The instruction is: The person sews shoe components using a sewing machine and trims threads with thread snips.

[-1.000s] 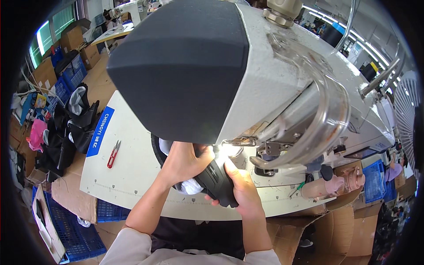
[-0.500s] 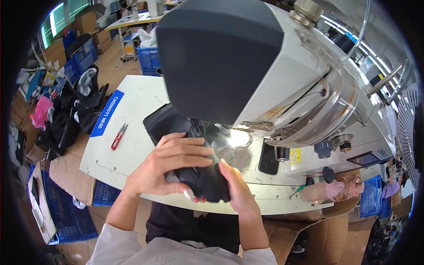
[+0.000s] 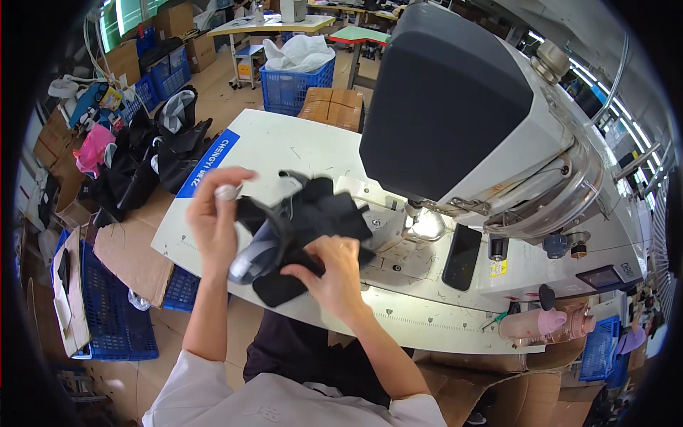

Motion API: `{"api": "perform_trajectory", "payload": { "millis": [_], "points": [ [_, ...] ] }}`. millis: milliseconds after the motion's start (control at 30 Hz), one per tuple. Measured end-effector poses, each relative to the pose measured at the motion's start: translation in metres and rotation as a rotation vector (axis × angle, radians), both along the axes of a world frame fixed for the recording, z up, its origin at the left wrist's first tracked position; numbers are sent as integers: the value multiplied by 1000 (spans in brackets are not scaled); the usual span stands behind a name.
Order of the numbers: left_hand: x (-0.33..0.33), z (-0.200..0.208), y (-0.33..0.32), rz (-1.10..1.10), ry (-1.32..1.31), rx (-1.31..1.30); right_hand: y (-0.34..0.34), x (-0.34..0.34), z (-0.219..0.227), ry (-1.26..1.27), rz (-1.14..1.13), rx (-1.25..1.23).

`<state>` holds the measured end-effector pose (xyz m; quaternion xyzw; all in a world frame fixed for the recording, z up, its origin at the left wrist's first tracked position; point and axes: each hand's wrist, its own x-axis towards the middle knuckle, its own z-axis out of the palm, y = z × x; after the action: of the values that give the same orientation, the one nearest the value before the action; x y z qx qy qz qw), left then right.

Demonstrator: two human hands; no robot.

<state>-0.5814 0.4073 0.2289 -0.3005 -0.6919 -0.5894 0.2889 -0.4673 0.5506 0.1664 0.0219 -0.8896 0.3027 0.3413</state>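
Note:
A black sewn fabric piece (image 3: 324, 220) with a smooth grey panel is bunched over the white machine table (image 3: 270, 142), partly blurred. My right hand (image 3: 333, 274) pinches its near side between thumb and fingers. At its left edge, my left hand (image 3: 215, 220) is raised and smeared by motion, a whitish covering on its thumb. Whether those fingers grip the fabric is unclear. The sewing machine head (image 3: 455, 107), dark-fronted, stands to the right of the fabric, its lamp lit over the needle area. No red thread snips show now.
A black phone (image 3: 462, 257) lies right of the needle area. A pink bottle (image 3: 530, 324) lies at the table's right end. Black fabric goods (image 3: 135, 160) are heaped at the left, above a blue crate (image 3: 114, 313). Behind the table stands another blue crate (image 3: 284, 89) with white material.
The fabric piece has come away from the needle area, turned and opened out. My left hand has lifted off its top and moved left. The whole view has shifted.

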Motion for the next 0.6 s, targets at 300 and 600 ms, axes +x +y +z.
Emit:
{"api": "perform_trajectory", "payload": {
  "millis": [300, 600],
  "points": [
    [58, -66, -48, -481, -475, -517, 5, 54, 59, -43, 68, -594],
    [38, 42, 5, -812, -612, -382, 17, 67, 66, -85, -9, -212]
  ]
}}
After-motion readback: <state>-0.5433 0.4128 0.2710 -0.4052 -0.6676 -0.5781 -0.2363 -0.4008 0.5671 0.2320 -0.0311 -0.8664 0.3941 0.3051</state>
